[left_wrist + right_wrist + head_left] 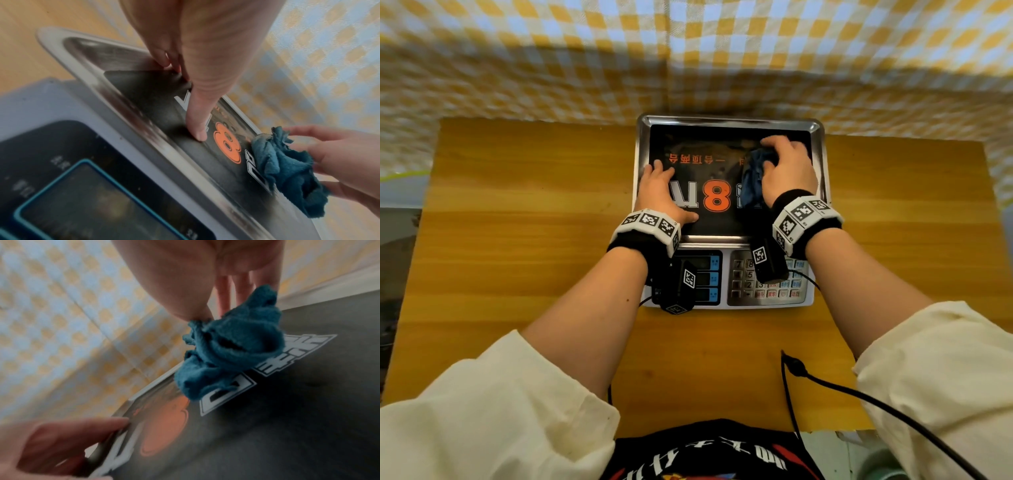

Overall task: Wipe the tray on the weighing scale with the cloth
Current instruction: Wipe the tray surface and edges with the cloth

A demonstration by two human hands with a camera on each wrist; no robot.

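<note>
- Right hand is gripping a bunched teal cloth, thumb and fingers curled round the wad; the cloth's underside is touching the printed black liner inside the steel tray.
- Judgement: bunching is giving a thick pad for pressing, and the fingers above it are supplying the downward load for a wiping stroke.
- Left hand is lying flat and spread, holding nothing. Its fingers are reaching the tray's left rim and the thumb is pressing on the liner, well apart from the cloth.
- Judgement: this hand is probably bracing the tray so that it does not slide or rock on the weighing scale under the wipe.
- Tray is sitting on top of the scale, directly under both hands; the scale's keypad and blue-framed display windows are lying nearer the body than the wrists.
- Scale is resting on a wooden table, with a yellow-and-white checked cloth beyond the fingertips.
- Writing: a large orange "8" flanked by white block characters, and a line of orange Chinese characters beyond it, read upside down from here; I cannot read them with confidence.
- Keypad digits 7, 8, 5, 2 and 3 are legible; the other key labels are too small.
- Judgement: wiping is under way on the right part; the area under the left hand is not yet reachable.
</note>
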